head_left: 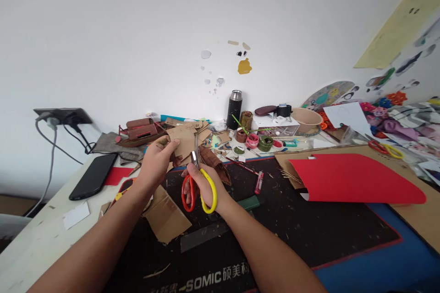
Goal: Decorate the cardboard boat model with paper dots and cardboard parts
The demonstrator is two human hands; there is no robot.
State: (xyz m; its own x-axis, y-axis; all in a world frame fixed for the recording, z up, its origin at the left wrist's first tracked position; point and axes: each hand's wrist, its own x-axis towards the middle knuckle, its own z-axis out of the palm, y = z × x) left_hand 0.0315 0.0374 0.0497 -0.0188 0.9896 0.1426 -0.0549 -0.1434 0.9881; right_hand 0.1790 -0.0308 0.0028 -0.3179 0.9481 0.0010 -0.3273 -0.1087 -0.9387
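Observation:
My left hand (156,160) pinches a piece of brown cardboard (183,141) by its left edge, holding it up over the mat. In my right hand (209,187) is a pair of scissors (209,198) with one red and one yellow handle loop. Their blades point up and away from me, against the right side of the cardboard; whether they are cutting into it is too small to tell. Below my left hand, a larger cardboard piece (167,215) lies on the dark mat (275,233). A rolled brown piece (215,165) rests just beyond my right hand.
A red sheet (354,178) covers the right side over cardboard. Paint jars (252,141), a black thermos (234,110) and cardboard scraps line the wall. At left lie a black phone (93,176) and a power strip (63,115). A utility knife (259,183) lies on the mat.

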